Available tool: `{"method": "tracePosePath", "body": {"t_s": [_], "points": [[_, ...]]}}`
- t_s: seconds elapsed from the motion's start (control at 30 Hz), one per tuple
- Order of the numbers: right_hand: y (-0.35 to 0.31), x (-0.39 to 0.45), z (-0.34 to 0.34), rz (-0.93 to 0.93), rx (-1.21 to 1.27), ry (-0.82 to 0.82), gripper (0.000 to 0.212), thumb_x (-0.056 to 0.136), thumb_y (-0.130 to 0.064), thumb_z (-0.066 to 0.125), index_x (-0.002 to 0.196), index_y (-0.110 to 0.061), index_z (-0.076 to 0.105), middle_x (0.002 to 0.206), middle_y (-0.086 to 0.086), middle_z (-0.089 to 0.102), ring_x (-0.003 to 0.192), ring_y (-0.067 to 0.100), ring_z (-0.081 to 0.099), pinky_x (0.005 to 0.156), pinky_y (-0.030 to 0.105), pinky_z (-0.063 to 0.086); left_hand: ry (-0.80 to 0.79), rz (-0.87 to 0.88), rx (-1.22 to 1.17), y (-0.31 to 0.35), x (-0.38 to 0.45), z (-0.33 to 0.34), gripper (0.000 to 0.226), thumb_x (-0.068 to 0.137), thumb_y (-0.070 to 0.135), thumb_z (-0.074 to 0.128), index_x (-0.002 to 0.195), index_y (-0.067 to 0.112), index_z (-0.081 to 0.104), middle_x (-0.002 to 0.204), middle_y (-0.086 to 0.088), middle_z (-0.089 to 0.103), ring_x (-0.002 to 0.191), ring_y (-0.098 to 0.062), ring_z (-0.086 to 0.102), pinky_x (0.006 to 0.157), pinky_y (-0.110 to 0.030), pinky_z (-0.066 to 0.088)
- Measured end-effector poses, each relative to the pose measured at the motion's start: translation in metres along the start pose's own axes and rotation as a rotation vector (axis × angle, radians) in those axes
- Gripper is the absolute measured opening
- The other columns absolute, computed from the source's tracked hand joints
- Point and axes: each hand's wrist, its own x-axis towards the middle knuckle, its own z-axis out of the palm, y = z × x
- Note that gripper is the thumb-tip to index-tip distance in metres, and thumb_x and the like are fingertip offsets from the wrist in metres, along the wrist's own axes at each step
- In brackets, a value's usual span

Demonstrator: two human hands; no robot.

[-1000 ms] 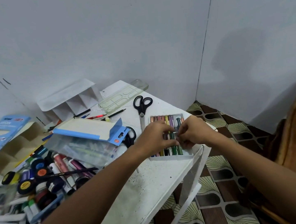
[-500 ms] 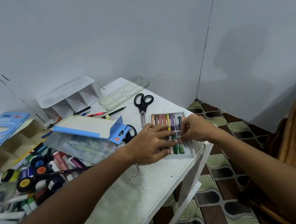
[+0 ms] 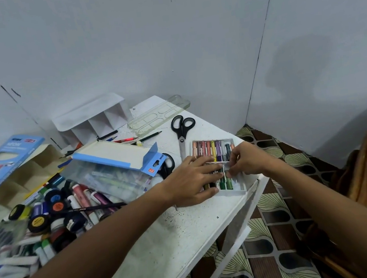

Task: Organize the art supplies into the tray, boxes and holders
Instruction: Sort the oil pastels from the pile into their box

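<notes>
A white crayon tray point(image 3: 231, 192) lies near the table's right edge with two rows of coloured crayons point(image 3: 212, 146) in it. My left hand point(image 3: 188, 180) lies flat over the tray's near-left part, its straight fingers pressing on the crayons. My right hand point(image 3: 248, 160) is at the tray's right side, and its fingertips pinch a pale crayon point(image 3: 214, 162) that lies crosswise over the middle. The hands hide much of the near row.
Black scissors point(image 3: 182, 129) lie just behind the tray, with a second pair point(image 3: 168, 164) under a blue-flapped box point(image 3: 110, 157). A white divided holder point(image 3: 96, 122), a clear tray point(image 3: 158, 116) and pencils point(image 3: 126, 139) are at the back. Paint tubes and jars point(image 3: 58, 209) are piled left.
My left hand went from curled over the crayons to lying flat with its fingers stretched across them. My right hand stayed at the tray's right side.
</notes>
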Motion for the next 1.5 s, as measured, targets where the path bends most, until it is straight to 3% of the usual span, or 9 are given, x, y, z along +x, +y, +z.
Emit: {"method": "tracePosePath", "body": {"t_s": [0.33,0.5,0.7,0.83,0.93,1.03,1.1,1.2,1.5], "points": [[-0.008,0.003,-0.001,-0.017,-0.166,-0.006,0.024,0.073,-0.012,0.082,0.064,-0.019,0.060,0.072,-0.002,0.060,0.068,0.014,0.055,0.055,0.024,0.043,-0.109,-0.018,0.019,0.005,0.002,-0.015,0.054,0.094,0.048,0.045,0.136,0.016,0.055,0.141,-0.005,0.053,0.136,-0.028,0.038,0.107,-0.051,0.034],[-0.030,0.012,-0.013,-0.122,-0.102,0.168,0.012,0.074,-0.012,0.079,0.070,-0.009,0.068,0.067,0.005,0.063,0.061,0.021,0.057,0.059,0.028,0.045,0.004,-0.012,-0.085,0.006,-0.013,-0.045,0.047,0.089,0.036,0.059,0.127,0.010,0.061,0.120,-0.012,0.066,0.108,-0.028,0.061,0.079,-0.044,0.055],[-0.106,0.010,-0.005,-0.458,0.163,0.377,0.016,0.079,-0.010,0.070,0.068,-0.019,0.063,0.062,-0.001,0.062,0.051,0.010,0.056,0.057,0.025,0.043,0.143,-0.109,-0.074,-0.003,-0.082,-0.098,0.040,0.088,0.038,0.050,0.110,0.012,0.071,0.091,-0.006,0.071,0.080,-0.025,0.067,0.059,-0.033,0.051],[-0.162,-0.001,0.042,-0.698,0.230,0.184,0.017,0.080,-0.008,0.067,0.075,-0.024,0.064,0.071,-0.007,0.065,0.060,0.017,0.060,0.064,0.034,0.051,0.221,-0.368,-0.053,-0.021,-0.164,-0.119,0.032,0.087,0.033,0.057,0.105,0.012,0.072,0.093,-0.004,0.072,0.082,-0.023,0.067,0.066,-0.034,0.054],[-0.184,-0.008,0.090,-0.846,0.058,-0.031,0.021,0.082,-0.001,0.062,0.086,-0.021,0.069,0.076,-0.005,0.066,0.067,0.021,0.064,0.066,0.032,0.052,0.228,-0.553,-0.013,-0.035,-0.228,-0.115,0.032,0.087,0.035,0.058,0.106,0.014,0.072,0.096,-0.005,0.071,0.088,-0.023,0.065,0.071,-0.038,0.055],[-0.196,-0.012,0.134,-0.923,-0.237,-0.185,0.022,0.083,-0.008,0.063,0.101,-0.018,0.072,0.095,0.001,0.071,0.086,0.018,0.064,0.077,0.034,0.051,0.022,-0.706,-0.009,-0.036,-0.274,-0.101,0.064,0.089,0.063,0.044,0.127,0.016,0.063,0.127,-0.011,0.062,0.118,-0.029,0.056,0.097,-0.044,0.048],[-0.202,-0.011,0.154,-0.958,-0.399,-0.171,0.024,0.085,-0.016,0.063,0.108,-0.020,0.069,0.105,0.001,0.068,0.096,0.019,0.061,0.074,0.028,0.043,-0.181,-0.830,-0.019,-0.031,-0.292,-0.095,0.093,0.081,0.083,0.015,0.143,0.022,0.047,0.152,-0.009,0.039,0.139,-0.029,0.035,0.113,-0.043,0.031],[-0.210,-0.010,0.166,-0.967,-0.529,-0.094,0.029,0.086,-0.021,0.064,0.115,-0.022,0.066,0.109,0.001,0.064,0.102,0.019,0.057,0.071,0.026,0.035,-0.254,-0.926,-0.017,-0.029,-0.310,-0.088,0.100,0.072,0.087,-0.001,0.151,0.033,0.028,0.162,0.001,0.012,0.149,-0.025,0.013,0.120,-0.044,0.018],[-0.227,-0.009,0.174,-0.887,-0.502,-0.034,0.026,0.089,-0.020,0.062,0.115,-0.021,0.064,0.115,0.002,0.061,0.100,0.019,0.056,0.071,0.027,0.038,-0.060,-0.963,-0.064,-0.027,-0.339,-0.084,0.079,0.084,0.072,0.032,0.149,0.027,0.035,0.158,-0.005,0.028,0.143,-0.023,0.029,0.115,-0.042,0.028]]}}
